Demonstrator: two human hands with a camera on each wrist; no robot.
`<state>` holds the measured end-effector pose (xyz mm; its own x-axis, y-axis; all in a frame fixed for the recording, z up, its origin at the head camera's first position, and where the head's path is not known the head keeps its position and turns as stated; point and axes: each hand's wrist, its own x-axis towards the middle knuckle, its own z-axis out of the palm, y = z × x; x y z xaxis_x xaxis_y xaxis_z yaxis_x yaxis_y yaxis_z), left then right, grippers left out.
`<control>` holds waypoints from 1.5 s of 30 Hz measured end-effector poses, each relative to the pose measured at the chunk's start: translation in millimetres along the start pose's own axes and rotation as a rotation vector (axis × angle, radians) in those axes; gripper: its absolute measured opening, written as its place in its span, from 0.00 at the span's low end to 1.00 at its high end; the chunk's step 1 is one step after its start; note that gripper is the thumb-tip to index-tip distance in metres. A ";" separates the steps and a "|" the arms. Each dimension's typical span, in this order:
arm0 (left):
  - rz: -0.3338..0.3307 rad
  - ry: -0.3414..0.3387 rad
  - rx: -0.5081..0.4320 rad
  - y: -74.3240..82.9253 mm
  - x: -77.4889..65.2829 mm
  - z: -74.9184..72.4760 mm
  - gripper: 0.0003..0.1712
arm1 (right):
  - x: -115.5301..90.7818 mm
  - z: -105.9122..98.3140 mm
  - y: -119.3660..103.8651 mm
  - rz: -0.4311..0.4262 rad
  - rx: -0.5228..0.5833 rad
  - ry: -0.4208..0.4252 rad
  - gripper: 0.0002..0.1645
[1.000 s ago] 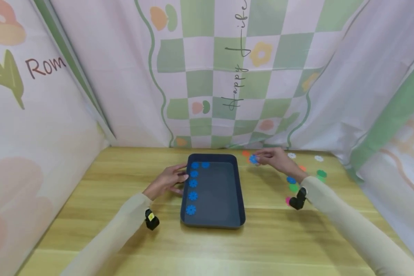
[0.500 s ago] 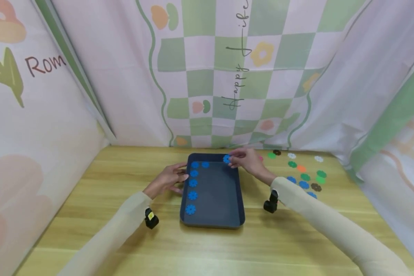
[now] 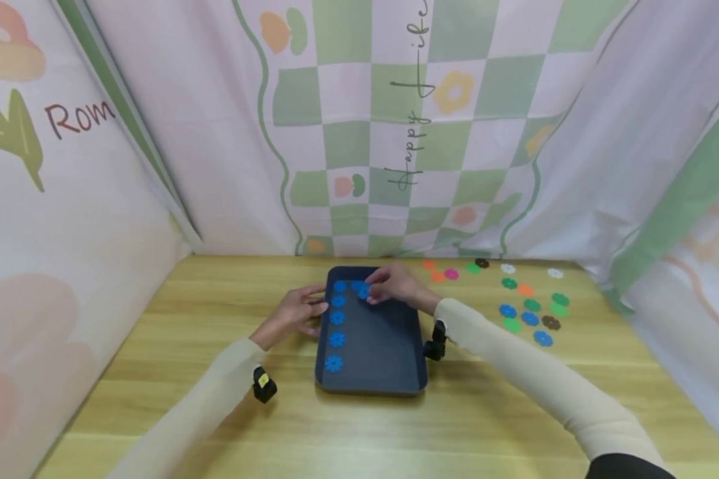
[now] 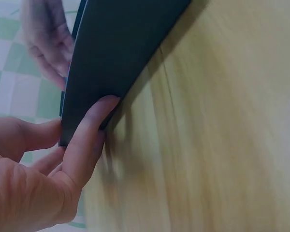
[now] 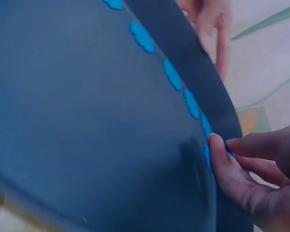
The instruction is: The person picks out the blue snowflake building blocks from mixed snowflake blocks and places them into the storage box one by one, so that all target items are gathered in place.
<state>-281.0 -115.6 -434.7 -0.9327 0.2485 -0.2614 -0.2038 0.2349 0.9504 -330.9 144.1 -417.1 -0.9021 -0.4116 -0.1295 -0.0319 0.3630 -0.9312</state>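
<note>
A dark grey rectangular tray (image 3: 374, 346) lies on the wooden table. My left hand (image 3: 289, 314) grips its left side, and the left wrist view shows fingers (image 4: 89, 125) against the outer wall. Over the tray's far left part, my right hand (image 3: 400, 285) pinches a blue flower-shaped disc (image 3: 363, 291) between thumb and fingers. Down the tray's left side runs a column of several blue discs (image 3: 336, 339). Another blue disc (image 3: 356, 285) lies along the far wall, just beside the pinched one. In the right wrist view the thumb (image 5: 222, 169) partly covers the discs there.
To the right on the table (image 3: 467, 426) lie loose flower-shaped discs: blue (image 3: 542, 338), green (image 3: 532, 305), orange (image 3: 524, 290), brown (image 3: 551, 322), white (image 3: 508, 269) and pink (image 3: 451, 274). A printed curtain (image 3: 395, 133) hangs behind the table's far edge.
My right hand has carried the blue disc leftward from the loose discs, across the tray's right rim, to the far left part. My left hand stays on the tray's side.
</note>
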 end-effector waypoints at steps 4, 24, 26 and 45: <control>-0.027 -0.024 -0.032 -1.4 1.6 -3.7 0.33 | 4.1 12.9 6.1 0.034 -0.024 -0.027 0.19; -0.060 -0.014 -0.049 0.1 2.3 -3.1 0.33 | 8.4 7.8 -3.5 0.076 -0.112 -0.098 0.17; -0.059 -0.016 -0.050 -0.1 2.4 -3.2 0.34 | 6.4 7.0 -4.1 0.074 -0.106 -0.104 0.18; -0.062 -0.054 -0.078 3.4 -0.5 -3.8 0.33 | -32.7 -71.6 5.6 -0.169 -0.160 -0.013 0.18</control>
<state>-282.4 -118.5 -430.7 -0.9007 0.2863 -0.3268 -0.2852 0.1778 0.9418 -332.4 219.5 -393.7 -0.8728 -0.4877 0.0181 -0.2505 0.4159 -0.8742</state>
